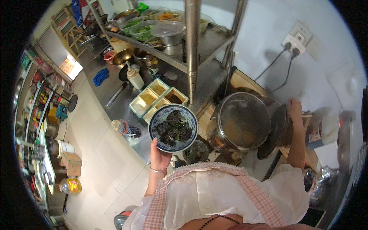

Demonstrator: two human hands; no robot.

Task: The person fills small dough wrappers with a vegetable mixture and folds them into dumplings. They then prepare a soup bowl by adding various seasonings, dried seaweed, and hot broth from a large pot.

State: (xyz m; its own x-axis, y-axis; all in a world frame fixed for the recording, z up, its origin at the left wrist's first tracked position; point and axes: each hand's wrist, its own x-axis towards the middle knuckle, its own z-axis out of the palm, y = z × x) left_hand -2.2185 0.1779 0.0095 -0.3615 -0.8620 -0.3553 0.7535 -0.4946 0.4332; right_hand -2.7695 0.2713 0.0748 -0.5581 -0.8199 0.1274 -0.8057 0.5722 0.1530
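My left hand grips the near left rim of a blue-and-white patterned bowl, thumb on top. Dark, crinkled pieces that look like dried seaweed lie in the bowl. My right hand is reached out to the right, fingers curled, beside the upper edge of a dark round lid. The lid is tilted at the right side of a large metal pot. Cloudy liquid is inside the pot. Whether my right fingers hold the lid is hard to make out.
A seasoning box, a squeeze bottle and a capped bottle stand on the steel counter. A metal post rises beyond the bowl. Covered food containers fill the shelf. Two cords run from a wall socket.
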